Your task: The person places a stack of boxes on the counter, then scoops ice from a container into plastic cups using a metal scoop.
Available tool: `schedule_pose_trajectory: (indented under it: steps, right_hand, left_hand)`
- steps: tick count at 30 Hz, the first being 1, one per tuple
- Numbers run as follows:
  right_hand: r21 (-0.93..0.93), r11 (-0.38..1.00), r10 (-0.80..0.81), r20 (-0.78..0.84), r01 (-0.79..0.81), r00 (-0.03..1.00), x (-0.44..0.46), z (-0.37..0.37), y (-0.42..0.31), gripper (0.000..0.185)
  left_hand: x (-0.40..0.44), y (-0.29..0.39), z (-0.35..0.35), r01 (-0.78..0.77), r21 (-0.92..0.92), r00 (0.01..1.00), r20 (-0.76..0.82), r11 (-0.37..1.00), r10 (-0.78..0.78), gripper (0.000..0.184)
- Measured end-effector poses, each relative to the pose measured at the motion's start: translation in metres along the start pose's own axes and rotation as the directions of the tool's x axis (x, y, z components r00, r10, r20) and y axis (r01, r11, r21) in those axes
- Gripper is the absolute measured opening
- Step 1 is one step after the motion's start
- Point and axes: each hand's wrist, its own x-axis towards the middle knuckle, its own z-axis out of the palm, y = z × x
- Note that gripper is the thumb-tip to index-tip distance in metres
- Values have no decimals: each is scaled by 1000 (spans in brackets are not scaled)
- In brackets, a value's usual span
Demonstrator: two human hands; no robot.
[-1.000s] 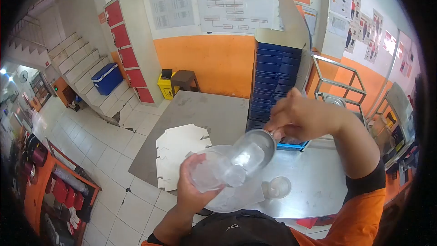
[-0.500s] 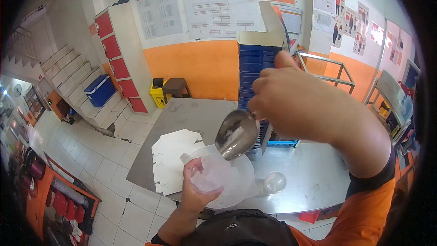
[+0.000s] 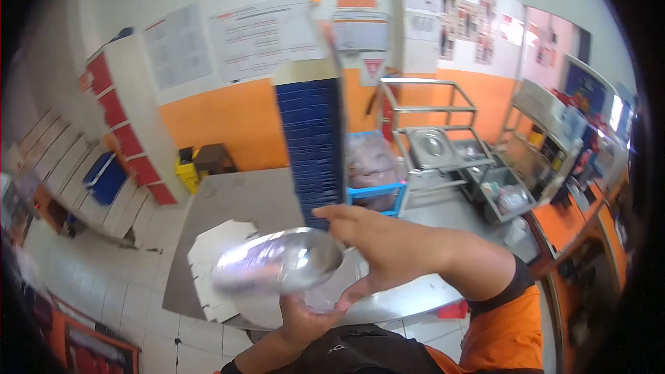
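Observation:
A shiny metal scoop (image 3: 277, 263) lies nearly level across the front of the view, blurred by motion. My right hand (image 3: 388, 246) is closed at its rear end, where the fingers hide the handle, and its thumb points down toward my left hand. Below the scoop, my left hand (image 3: 305, 322) curls around a translucent plastic item (image 3: 323, 298), whose exact kind and contents I cannot make out. Behind these, a pale translucent tub (image 3: 260, 310) stands on the metal table (image 3: 242, 194), mostly covered by the scoop. White flat cardboard (image 3: 208, 253) lies to the left.
A tall stack of blue folded boxes (image 3: 308, 138) rises from the table. Beside it stands a blue crate (image 3: 402, 197) with brownish bagged contents. Farther right are a metal frame rack (image 3: 433, 107) and a grey bin (image 3: 495, 197). A black bag (image 3: 346, 352) sits against my front.
The view has turned right. The scoop has swung from pointing down over the tub to nearly level, and my right hand has come down close to my left hand.

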Motion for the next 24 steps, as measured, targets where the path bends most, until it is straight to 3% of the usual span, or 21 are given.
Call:
schedule_pose_trajectory:
  steps: [2,4,6,10,14,15,18,19,22,24]
  right_hand:
    - [-97,995,21,84,-13,996,-20,-6,-3,71]
    - [-144,987,96,181,-70,979,-40,-9,-5,75]
    - [-148,973,216,286,-179,934,-60,-8,-5,78]
    - [-195,913,404,310,-359,860,-102,-2,-4,72]
    - [-182,830,550,119,-526,827,-155,1,7,63]
    - [-185,778,625,123,-601,771,-169,-3,13,61]
    - [-154,606,781,-71,-781,620,-233,2,55,61]
    - [-139,526,825,-159,-839,543,-257,-1,68,61]
    - [-132,275,872,-382,-952,305,-346,-15,113,60]
    - [-104,-22,891,-453,-994,27,-397,-37,140,64]
  left_hand:
    - [-3,-6,23,107,-198,985,156,974,-76,85]
    - [-6,-2,46,185,-380,972,204,906,-113,87]
    - [-3,0,67,228,-387,954,274,893,-124,89]
    - [2,-7,117,161,-164,922,377,973,-89,95]
    - [-3,-21,148,62,77,891,444,995,-90,100]
    - [-4,-27,151,40,126,889,448,991,-93,101]
    - [-18,-53,152,126,31,913,388,992,-128,109]
    - [-14,-40,152,90,30,952,293,996,-95,79]
    - [-17,-42,141,-229,215,970,134,950,203,59]
    - [-23,-50,133,-174,302,984,87,937,155,61]
